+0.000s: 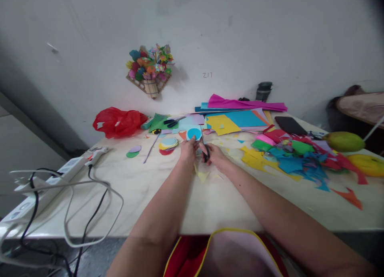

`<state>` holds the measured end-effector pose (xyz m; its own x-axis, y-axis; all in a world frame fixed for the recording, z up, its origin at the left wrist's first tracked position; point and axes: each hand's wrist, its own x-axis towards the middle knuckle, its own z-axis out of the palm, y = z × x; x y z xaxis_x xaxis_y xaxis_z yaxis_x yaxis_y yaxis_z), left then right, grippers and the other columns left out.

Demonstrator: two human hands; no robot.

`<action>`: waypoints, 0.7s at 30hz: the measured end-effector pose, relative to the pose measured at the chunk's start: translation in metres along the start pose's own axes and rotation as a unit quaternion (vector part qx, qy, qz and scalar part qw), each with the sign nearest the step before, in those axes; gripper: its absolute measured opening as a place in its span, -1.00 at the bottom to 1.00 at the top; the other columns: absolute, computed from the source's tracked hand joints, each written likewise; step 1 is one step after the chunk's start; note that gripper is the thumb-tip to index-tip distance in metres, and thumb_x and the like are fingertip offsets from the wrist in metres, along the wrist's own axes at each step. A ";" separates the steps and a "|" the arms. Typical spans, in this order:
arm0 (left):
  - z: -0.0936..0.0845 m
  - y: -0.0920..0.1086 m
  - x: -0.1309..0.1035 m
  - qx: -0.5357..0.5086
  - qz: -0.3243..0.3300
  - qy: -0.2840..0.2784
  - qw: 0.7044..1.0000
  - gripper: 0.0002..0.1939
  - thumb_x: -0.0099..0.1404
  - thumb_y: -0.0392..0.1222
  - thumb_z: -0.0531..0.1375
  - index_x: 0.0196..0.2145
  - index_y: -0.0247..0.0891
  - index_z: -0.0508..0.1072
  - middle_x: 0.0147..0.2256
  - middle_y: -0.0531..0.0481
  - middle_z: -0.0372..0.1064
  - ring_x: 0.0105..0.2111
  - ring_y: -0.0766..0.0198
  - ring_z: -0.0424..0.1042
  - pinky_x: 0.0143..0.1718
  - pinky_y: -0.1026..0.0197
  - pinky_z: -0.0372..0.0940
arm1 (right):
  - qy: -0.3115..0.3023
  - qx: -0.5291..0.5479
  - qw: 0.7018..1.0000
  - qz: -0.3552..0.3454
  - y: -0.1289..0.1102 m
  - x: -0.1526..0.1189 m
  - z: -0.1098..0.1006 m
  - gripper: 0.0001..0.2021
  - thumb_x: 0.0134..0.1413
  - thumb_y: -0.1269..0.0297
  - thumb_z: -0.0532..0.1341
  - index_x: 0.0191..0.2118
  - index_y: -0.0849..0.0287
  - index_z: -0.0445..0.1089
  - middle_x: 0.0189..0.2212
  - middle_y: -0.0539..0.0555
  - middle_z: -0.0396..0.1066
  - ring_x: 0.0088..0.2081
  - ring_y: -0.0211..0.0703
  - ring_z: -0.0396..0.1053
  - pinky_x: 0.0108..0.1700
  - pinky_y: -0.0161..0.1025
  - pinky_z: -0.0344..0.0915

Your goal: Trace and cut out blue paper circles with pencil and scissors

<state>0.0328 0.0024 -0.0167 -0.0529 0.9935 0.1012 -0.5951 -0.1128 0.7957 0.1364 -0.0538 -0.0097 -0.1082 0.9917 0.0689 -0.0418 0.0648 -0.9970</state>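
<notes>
My left hand (189, 148) is closed on a small stack of paper, a pale sheet with a bright blue paper circle (194, 133) on top. My right hand (213, 154) grips black-handled scissors (206, 152), whose blades point up along the right edge of that paper. A pale yellow scrap (202, 175) lies on the table just under my hands. Left of them is a pile of cut paper circles (168, 143) in several colours. Two more circles, one green (132, 154) and one purple (135, 148), overlap farther left.
Colourful paper scraps (303, 161) cover the table's right side. Coloured sheets (234, 119), a second pair of scissors (172, 122) and a red plastic bag (118, 122) lie along the back. A power strip (64, 173) with looping cables occupies the left edge. A dark phone-like object (290, 125) rests back right.
</notes>
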 end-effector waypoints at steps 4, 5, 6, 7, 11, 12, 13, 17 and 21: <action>0.001 0.000 0.000 0.001 -0.004 0.002 1.000 -0.92 0.07 -0.30 0.18 -0.43 -0.31 0.33 -0.54 0.00 0.40 -0.51 0.31 0.42 -0.44 0.29 0.28 | 0.006 -0.014 1.000 0.000 0.001 0.001 0.001 -0.67 -0.15 0.00 0.22 -0.43 0.17 0.21 -0.65 -0.07 0.26 -0.66 -0.32 0.26 -0.76 -0.42 0.09; 0.001 0.000 0.000 0.001 -0.006 0.005 1.000 -0.92 0.07 -0.30 0.18 -0.43 -0.31 0.33 -0.54 0.00 0.40 -0.51 0.30 0.42 -0.44 0.29 0.27 | 0.005 -0.017 1.000 0.001 0.002 0.002 0.001 -0.67 -0.14 0.00 0.21 -0.43 0.17 0.21 -0.65 -0.07 0.26 -0.66 -0.32 0.26 -0.76 -0.42 0.09; 0.001 0.001 0.000 0.000 -0.007 0.010 1.000 -0.92 0.07 -0.29 0.18 -0.43 -0.31 0.33 -0.55 0.00 0.40 -0.51 0.30 0.43 -0.44 0.29 0.27 | 0.004 -0.019 1.000 0.001 0.002 0.002 0.001 -0.67 -0.14 0.00 0.21 -0.43 0.17 0.21 -0.65 -0.08 0.26 -0.66 -0.32 0.26 -0.76 -0.42 0.10; 0.001 0.000 0.000 -0.002 -0.007 0.013 1.000 -0.91 0.06 -0.29 0.19 -0.43 -0.31 0.33 -0.54 0.00 0.40 -0.50 0.29 0.43 -0.44 0.29 0.27 | 0.004 -0.021 1.000 0.001 0.002 0.002 0.001 -0.67 -0.14 -0.01 0.21 -0.42 0.17 0.21 -0.65 -0.08 0.26 -0.66 -0.33 0.26 -0.76 -0.42 0.10; 0.002 0.000 0.000 -0.008 -0.002 0.018 1.000 -0.86 0.03 -0.27 0.22 -0.42 -0.32 0.33 -0.53 -0.02 0.41 -0.49 0.27 0.44 -0.43 0.28 0.27 | 0.010 -0.026 1.000 0.000 0.001 0.001 0.002 -0.66 -0.14 -0.02 0.20 -0.43 0.18 0.20 -0.65 -0.08 0.25 -0.66 -0.33 0.26 -0.75 -0.43 0.09; 0.003 0.000 0.000 -0.009 -0.001 0.018 1.000 -0.85 0.03 -0.26 0.22 -0.42 -0.33 0.33 -0.53 -0.03 0.41 -0.49 0.27 0.44 -0.42 0.27 0.26 | 0.011 -0.026 1.000 -0.001 0.001 0.001 0.002 -0.65 -0.14 -0.02 0.20 -0.43 0.18 0.20 -0.66 -0.08 0.24 -0.66 -0.33 0.25 -0.75 -0.43 0.09; 0.003 0.000 -0.001 -0.009 -0.001 0.019 1.000 -0.85 0.03 -0.26 0.22 -0.42 -0.33 0.34 -0.53 -0.03 0.40 -0.50 0.27 0.44 -0.42 0.27 0.26 | 0.011 -0.027 1.000 -0.001 0.001 0.001 0.002 -0.65 -0.14 -0.03 0.20 -0.43 0.19 0.20 -0.66 -0.09 0.24 -0.67 -0.33 0.25 -0.76 -0.43 0.09; 0.004 0.000 -0.001 -0.007 -0.003 0.026 1.000 -0.88 0.02 -0.29 0.21 -0.43 -0.35 0.34 -0.58 -0.03 0.38 -0.52 0.27 0.42 -0.41 0.25 0.25 | 0.018 -0.035 0.999 0.004 -0.001 0.000 0.003 -0.64 -0.15 -0.03 0.21 -0.42 0.19 0.22 -0.67 -0.08 0.23 -0.68 -0.32 0.25 -0.77 -0.42 0.07; 0.004 -0.001 0.000 -0.016 0.004 0.026 1.000 -0.89 0.02 -0.30 0.21 -0.44 -0.35 0.33 -0.59 -0.02 0.37 -0.53 0.26 0.41 -0.41 0.23 0.25 | 0.022 -0.042 0.999 0.001 0.000 0.001 0.003 -0.65 -0.14 -0.02 0.21 -0.41 0.20 0.22 -0.68 -0.08 0.23 -0.69 -0.33 0.23 -0.77 -0.42 0.06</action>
<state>0.0371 0.0025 -0.0152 -0.0986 0.9923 0.0750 -0.6200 -0.1202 0.7754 0.1332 -0.0532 -0.0095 -0.0650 0.9956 0.0673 0.0415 0.0700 -0.9967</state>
